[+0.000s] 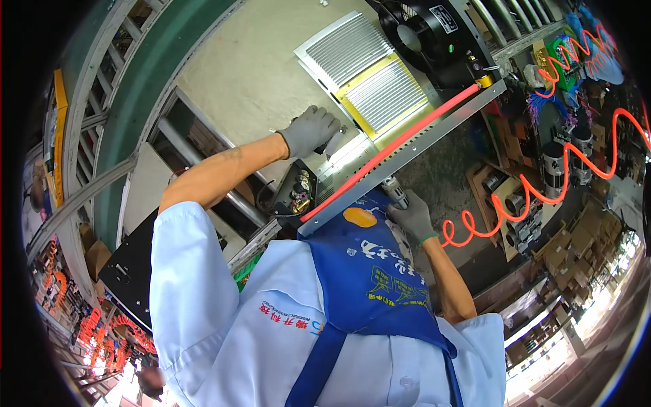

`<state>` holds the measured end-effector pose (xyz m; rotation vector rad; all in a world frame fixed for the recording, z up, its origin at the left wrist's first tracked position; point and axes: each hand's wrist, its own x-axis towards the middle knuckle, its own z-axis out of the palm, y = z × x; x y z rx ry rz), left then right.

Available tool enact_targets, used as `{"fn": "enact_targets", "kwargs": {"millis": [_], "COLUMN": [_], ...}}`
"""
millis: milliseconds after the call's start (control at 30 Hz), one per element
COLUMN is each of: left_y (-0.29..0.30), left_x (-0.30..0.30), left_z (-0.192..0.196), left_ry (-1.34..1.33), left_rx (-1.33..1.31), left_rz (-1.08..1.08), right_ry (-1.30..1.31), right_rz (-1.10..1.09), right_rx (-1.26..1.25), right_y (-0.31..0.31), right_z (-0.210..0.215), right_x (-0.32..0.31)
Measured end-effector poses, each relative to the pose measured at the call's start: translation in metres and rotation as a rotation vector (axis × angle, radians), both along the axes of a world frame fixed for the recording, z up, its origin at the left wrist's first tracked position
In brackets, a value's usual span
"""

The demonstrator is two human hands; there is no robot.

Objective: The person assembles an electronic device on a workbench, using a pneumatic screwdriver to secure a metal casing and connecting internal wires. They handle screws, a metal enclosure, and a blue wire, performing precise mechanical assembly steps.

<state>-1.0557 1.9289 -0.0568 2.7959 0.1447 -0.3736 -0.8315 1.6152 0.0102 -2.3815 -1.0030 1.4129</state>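
Nearest is the pale-blue shirt (274, 278), 6 o'clock, with red and blue chest lettering. The blue bib apron (332, 271) has white characters, an orange oval and yellow printing toward 4–5 o'clock. Hands are well apart, both gray-gloved: right hand (415, 216), 3 o'clock, is wrapped round a silver cylindrical tool (393, 192); left hand (312, 131), 12 o'clock, has curled fingers, can't tell what it's gripping. The metal chassis (413, 146) sits around 1 o'clock, red tube (393, 150) along its rail, finned panel (386, 95) inside. Farther out, same direction, the black fan (410, 34) wears a white label (444, 19), print too tiny to read, plus a green round sticker (451, 49).
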Motion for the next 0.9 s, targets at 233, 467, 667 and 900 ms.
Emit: {"fn": "enact_targets", "kwargs": {"millis": [233,467,667,900], "left_y": [0.003,-0.009,-0.014,-0.019], "left_x": [0.022,0.036,0.029,0.030], "left_z": [0.016,0.009,0.000,-0.010], "left_ry": [-0.170,-0.275,-0.225,-0.235], "left_rx": [-0.112,-0.014,-0.003,-0.032], "left_rz": [-0.159,-0.256,-0.273,-0.248], "right_ry": [-0.104,-0.149,-0.080,-0.024], "right_rz": [0.078,0.077,0.023,-0.033], "right_rx": [0.016,0.006,0.027,-0.025], "right_y": [-0.002,-0.005,-0.008,-0.003], "right_z": [-0.007,-0.011,-0.011,-0.011], "right_x": [0.004,0.000,-0.008,-0.011]}}
